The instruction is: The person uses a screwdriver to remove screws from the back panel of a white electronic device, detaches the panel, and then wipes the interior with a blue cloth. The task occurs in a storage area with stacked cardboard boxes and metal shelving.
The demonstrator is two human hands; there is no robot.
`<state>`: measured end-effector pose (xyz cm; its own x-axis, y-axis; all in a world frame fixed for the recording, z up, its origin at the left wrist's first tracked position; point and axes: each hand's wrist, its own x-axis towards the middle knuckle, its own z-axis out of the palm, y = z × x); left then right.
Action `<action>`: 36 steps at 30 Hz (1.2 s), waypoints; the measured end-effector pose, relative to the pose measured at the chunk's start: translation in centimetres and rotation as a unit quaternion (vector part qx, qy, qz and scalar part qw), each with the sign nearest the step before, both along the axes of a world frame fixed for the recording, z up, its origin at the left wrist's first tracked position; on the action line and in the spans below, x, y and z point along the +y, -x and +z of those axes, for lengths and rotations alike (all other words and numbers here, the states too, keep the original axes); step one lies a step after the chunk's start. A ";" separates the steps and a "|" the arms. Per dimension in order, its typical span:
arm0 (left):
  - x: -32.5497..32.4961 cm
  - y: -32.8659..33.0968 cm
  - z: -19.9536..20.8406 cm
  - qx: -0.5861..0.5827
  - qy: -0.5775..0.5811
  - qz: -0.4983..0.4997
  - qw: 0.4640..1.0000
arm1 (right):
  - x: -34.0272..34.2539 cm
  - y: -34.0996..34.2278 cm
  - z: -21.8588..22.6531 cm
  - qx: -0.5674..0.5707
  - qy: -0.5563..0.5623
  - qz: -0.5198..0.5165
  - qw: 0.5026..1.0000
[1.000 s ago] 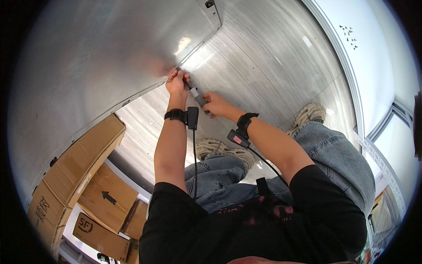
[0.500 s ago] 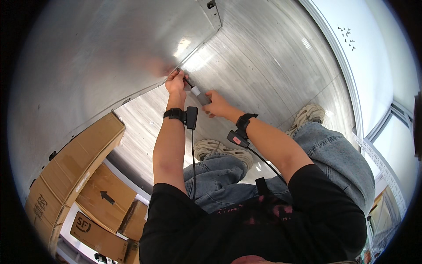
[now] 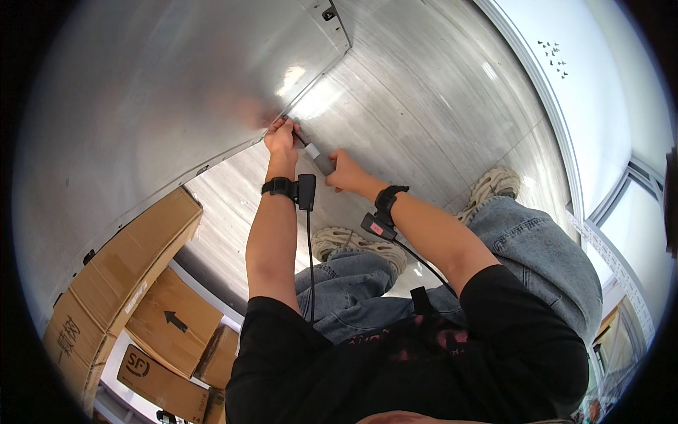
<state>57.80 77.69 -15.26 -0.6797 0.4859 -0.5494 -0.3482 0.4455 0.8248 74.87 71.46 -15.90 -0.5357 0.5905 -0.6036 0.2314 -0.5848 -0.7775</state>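
Observation:
My right hand [image 3: 347, 172] is closed round the thick grey handle of a screwdriver [image 3: 323, 162]. Its dark shaft slants up and left to the lower edge of a large metal panel [image 3: 191, 85]. There my left hand [image 3: 282, 136] is closed in a pinch beside the tip of the shaft. Its fingers hide the tip and whatever they hold against the edge. Both wrists wear black straps with small cabled boxes.
Cardboard boxes [image 3: 173, 318] stand at the lower left, close to the metal panel. Grey wood-patterned flooring [image 3: 431, 92] lies beneath my hands and shoes. Several small dark screws [image 3: 553, 58] are on a white surface at the upper right.
The view has shifted slightly. My right hand's fingers have shifted a little on the screwdriver handle. My left hand keeps its pinch at the panel edge.

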 end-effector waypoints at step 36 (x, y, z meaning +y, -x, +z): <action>0.5 -0.2 0.8 0.025 0.039 -0.044 0.998 | 0.6 0.2 -1.9 0.090 0.132 0.035 0.987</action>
<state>58.01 78.17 -14.45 -0.6637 0.5014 -0.5550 -0.2648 0.5364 0.8014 74.68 72.05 -17.76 -0.6820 0.3832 -0.6229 0.1512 -0.7594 -0.6328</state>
